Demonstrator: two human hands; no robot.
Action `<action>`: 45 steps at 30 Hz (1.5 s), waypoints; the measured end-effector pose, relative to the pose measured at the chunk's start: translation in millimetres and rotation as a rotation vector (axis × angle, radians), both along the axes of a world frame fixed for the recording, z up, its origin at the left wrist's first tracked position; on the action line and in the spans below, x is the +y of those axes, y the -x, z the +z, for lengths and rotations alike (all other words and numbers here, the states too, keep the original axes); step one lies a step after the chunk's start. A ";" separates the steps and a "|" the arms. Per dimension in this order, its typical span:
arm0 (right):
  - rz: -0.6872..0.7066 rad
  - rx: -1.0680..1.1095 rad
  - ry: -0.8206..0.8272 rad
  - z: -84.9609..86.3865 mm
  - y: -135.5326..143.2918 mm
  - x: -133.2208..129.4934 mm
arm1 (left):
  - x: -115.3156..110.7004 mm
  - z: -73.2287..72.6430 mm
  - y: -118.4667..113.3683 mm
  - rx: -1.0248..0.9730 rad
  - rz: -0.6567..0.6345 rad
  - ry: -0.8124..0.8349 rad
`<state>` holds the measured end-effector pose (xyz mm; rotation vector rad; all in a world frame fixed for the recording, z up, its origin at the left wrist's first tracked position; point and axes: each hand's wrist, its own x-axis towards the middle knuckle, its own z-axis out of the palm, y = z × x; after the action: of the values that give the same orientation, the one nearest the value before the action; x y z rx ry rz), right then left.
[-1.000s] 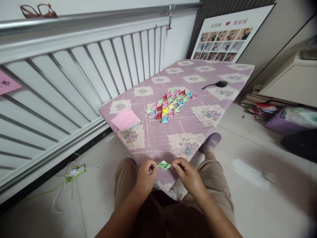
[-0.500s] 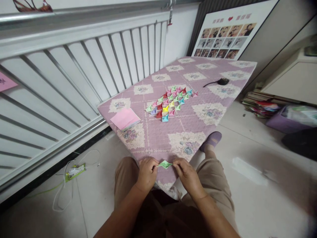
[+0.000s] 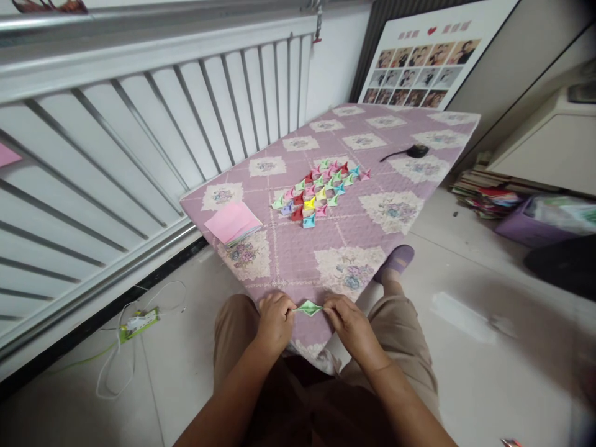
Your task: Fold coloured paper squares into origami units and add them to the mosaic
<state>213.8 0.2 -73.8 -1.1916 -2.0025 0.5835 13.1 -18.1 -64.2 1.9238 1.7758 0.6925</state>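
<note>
Green folded paper (image 3: 309,308) over near table corner (image 3: 311,338). Left hand (image 3: 275,320), right hand (image 3: 348,323) each pinch one pointed end. Looks light, creasable, easily torn; best gripped at those tips, middle uncrushed.

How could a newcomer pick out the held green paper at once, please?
On the purple flowered tablecloth, look to the corner nearest the camera. There, the left hand and right hand pinch a green folded paper by its opposite ends. Unlike the colourful folded pieces grouped farther away, it alone is held.
</note>
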 end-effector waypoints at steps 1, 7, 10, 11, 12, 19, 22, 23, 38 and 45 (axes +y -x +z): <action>0.007 0.002 0.013 2.8 0.0 -0.2 | 0.4 0.3 0.4 0.000 -0.003 0.005; 0.034 -0.068 -0.047 24.8 5.6 0.4 | 0.7 1.3 2.0 -0.003 -0.019 0.009; 0.079 -0.156 -0.078 33.5 13.4 2.2 | -0.2 1.7 2.6 -0.006 -0.025 0.005; 0.088 -0.197 -0.074 35.5 16.5 2.8 | -0.5 2.0 2.9 -0.009 -0.030 0.002; 0.090 -0.243 -0.062 37.2 19.6 3.4 | -0.7 2.3 3.3 -0.013 -0.036 -0.002; 0.032 -0.584 0.105 42.6 40.8 6.4 | -1.9 4.2 5.5 -0.010 -0.043 0.014; 0.010 -0.666 0.124 44.7 49.3 7.6 | -2.1 3.4 6.3 -0.009 -0.039 0.019; 0.002 -0.692 0.132 46.0 51.9 7.9 | -2.1 3.1 6.6 -0.009 -0.039 0.021; -0.009 -0.316 0.169 40.0 27.1 8.6 | -4.5 7.3 8.3 -0.026 -0.050 0.036; -0.127 -0.040 0.158 12.7 -10.4 13.2 | -4.6 8.8 4.6 -0.037 -0.054 0.036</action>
<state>224.2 13.5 -61.1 -1.4237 -1.9252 0.6683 8.5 -22.8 -55.5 1.9154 1.6963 0.6690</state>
